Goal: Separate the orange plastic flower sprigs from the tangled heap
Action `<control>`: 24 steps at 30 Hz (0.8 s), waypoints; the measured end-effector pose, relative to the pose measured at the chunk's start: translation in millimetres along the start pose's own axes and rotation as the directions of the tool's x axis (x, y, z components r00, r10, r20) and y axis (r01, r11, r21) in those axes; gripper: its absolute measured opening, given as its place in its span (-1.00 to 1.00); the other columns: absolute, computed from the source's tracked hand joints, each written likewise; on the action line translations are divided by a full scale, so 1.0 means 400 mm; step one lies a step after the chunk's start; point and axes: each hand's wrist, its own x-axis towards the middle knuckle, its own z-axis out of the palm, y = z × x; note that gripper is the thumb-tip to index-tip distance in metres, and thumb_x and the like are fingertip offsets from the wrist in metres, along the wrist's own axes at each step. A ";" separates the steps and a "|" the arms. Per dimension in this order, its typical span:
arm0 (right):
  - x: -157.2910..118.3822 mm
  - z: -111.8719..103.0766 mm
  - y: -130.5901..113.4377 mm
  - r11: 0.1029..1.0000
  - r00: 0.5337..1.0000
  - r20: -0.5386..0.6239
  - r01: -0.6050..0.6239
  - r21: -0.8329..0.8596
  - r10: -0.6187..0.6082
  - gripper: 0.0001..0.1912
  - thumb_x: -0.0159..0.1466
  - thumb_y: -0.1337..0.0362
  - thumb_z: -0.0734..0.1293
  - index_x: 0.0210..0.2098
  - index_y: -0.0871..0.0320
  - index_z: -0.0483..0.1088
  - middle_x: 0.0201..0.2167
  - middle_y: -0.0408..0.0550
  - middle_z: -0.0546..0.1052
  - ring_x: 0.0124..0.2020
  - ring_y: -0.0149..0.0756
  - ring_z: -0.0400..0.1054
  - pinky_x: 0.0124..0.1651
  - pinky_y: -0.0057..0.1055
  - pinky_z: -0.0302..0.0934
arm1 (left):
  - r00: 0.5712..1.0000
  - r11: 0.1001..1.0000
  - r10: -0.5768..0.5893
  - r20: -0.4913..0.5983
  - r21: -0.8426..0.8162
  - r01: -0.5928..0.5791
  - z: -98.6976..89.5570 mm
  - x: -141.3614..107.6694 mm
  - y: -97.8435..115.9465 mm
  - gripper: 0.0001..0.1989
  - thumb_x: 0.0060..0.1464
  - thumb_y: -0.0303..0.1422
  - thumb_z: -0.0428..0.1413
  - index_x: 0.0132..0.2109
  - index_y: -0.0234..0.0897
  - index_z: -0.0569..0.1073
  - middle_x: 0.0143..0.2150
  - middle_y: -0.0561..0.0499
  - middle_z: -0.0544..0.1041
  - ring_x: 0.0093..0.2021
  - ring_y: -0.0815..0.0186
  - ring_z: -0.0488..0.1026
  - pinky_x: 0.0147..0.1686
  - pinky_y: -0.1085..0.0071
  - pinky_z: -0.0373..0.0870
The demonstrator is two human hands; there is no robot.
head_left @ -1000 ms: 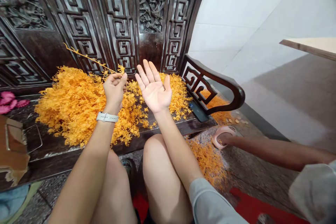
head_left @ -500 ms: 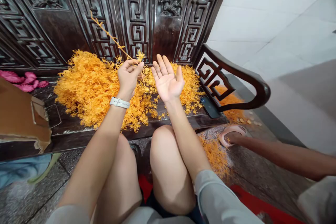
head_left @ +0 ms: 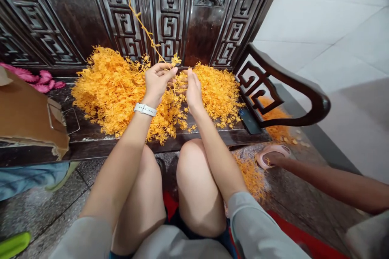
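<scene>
My left hand (head_left: 156, 85), with a white watch band on its wrist, pinches a thin orange plastic flower stem (head_left: 145, 27). The stem's mostly bare end slants up and left, and a small floret (head_left: 176, 60) sits by my fingertips. Close to its right is my right hand (head_left: 194, 91), turned side-on with fingers reaching toward the stem; they look apart, partly blurred against the orange behind. Under my left hand spreads a big heap of orange plastic flower sprays (head_left: 109, 89). Beyond my right hand lies a pile of loose orange florets (head_left: 217, 93).
The carved dark wooden bench (head_left: 100, 151) has a curved armrest (head_left: 316, 101) at right. A phone (head_left: 249, 121) lies beside it. At left are a cardboard box (head_left: 27, 109) and pink flowers (head_left: 45, 82). Orange bits (head_left: 251, 178) litter the floor near another person's sandalled foot (head_left: 273, 156).
My right hand has turned from palm-up with spread fingers to side-on, nearer the left hand. My left hand keeps its pinch on the stem. The whole view has shifted slightly.
</scene>
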 end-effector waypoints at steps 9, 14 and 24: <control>-0.020 -0.071 -0.083 0.730 0.983 0.146 -0.018 0.683 -0.112 -0.27 0.29 -0.39 0.23 0.22 -0.06 0.43 0.27 0.02 0.50 0.40 0.07 0.28 0.35 0.18 0.22 | 0.991 0.976 0.137 -0.008 0.171 -0.133 -0.024 0.009 0.014 -0.86 -0.01 -0.44 0.38 -0.29 -0.26 0.57 -0.51 0.07 0.53 -0.53 0.41 0.45 -0.51 0.53 0.42; -0.011 -0.076 -0.076 0.727 0.995 0.100 -0.056 0.684 -0.017 -0.44 0.37 -0.22 0.25 0.13 0.00 0.48 0.15 -0.01 0.58 0.18 -0.13 0.47 0.24 -0.06 0.34 | 0.996 0.980 0.087 -0.013 0.182 -0.083 -0.050 0.004 0.015 -0.85 0.02 -0.41 0.38 -0.26 -0.27 0.57 -0.51 0.06 0.53 -0.53 0.39 0.49 -0.53 0.53 0.43; -0.026 -0.003 -0.058 0.902 0.972 0.168 -0.218 0.373 0.165 -0.20 0.30 -0.47 0.15 0.03 0.10 0.47 -0.21 0.05 0.57 -0.06 -0.10 0.46 0.00 -0.10 0.38 | 0.978 0.956 0.199 0.061 0.208 -0.207 0.026 -0.042 0.039 -0.83 0.05 -0.47 0.36 -0.33 -0.24 0.50 -0.40 0.04 0.60 -0.42 0.38 0.56 -0.43 0.50 0.50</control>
